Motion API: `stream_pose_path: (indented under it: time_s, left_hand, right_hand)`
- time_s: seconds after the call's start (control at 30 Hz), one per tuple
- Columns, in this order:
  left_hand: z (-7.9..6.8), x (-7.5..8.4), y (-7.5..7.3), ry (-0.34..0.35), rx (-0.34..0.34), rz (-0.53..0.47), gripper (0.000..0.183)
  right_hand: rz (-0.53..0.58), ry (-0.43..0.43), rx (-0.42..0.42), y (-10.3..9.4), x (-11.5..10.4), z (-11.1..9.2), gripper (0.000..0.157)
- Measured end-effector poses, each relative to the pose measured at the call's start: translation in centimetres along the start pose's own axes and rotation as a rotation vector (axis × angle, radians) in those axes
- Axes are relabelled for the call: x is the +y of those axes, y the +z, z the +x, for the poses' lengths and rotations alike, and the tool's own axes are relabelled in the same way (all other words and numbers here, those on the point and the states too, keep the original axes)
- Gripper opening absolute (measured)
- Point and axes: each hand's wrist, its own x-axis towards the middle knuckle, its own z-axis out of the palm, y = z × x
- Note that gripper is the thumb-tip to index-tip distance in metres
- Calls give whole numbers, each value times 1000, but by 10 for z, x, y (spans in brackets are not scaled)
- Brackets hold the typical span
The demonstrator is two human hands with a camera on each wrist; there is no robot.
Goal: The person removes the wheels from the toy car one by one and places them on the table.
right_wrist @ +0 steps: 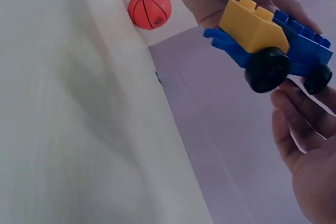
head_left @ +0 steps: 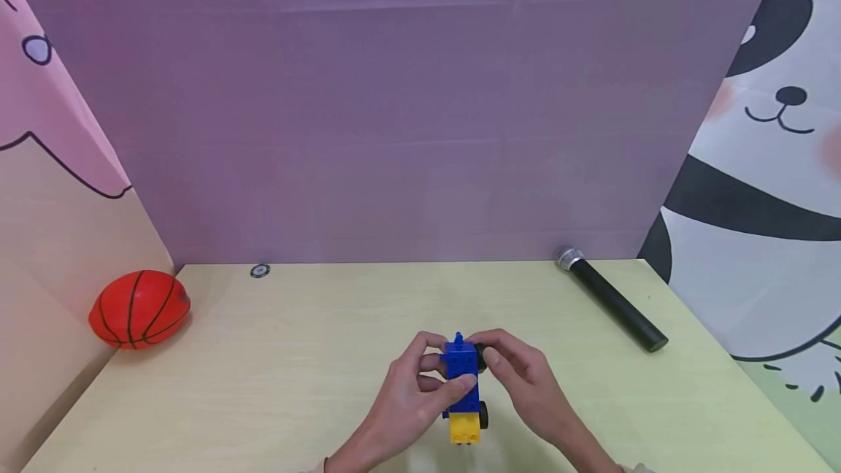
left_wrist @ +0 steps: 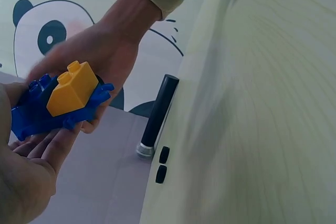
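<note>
A blue toy building-block car with a yellow sloped brick at its near end is held off the table. My left hand grips its body, the thumb lying across the top. On the car's right side sit two black wheels, the near wheel and the far wheel. My right hand pinches the far wheel between thumb and forefinger. Bare blue axle stubs show on the car's left side in the left wrist view.
Two small black wheel-like pieces lie on the table in the left wrist view. A black microphone lies at the back right. A red ball rests at the left edge. A small round disc is near the back edge.
</note>
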Motion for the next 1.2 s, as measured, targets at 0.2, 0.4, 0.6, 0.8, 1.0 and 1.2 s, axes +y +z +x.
stream_pose_path:
  time_s: [0.2, 0.4, 0.6, 0.8, 1.0, 1.2]
  left_hand:
    - [-1, -3, -1, -1, -14, -7, 40]
    - [1, -5, 4, 19, -8, -9, 40]
    - [3, -5, 7, 9, 40, 43, 38]
    - [3, 0, 0, 9, 80, 59, 41]
    - [3, 4, -10, 11, 93, 53, 44]
    - [3, 4, -12, -12, 90, 11, 47]
  right_hand:
    - [49, 63, -16, 3, 3, 0, 23]
    - [-79, 47, 24, 3, 0, -1, 20]
    - [-322, -53, 115, 8, 0, -1, 20]
    - [-458, -151, 191, 5, 6, 0, 27]
    - [-423, -119, 210, -9, 6, 0, 37]
    - [-442, -93, 140, -18, 8, 3, 41]
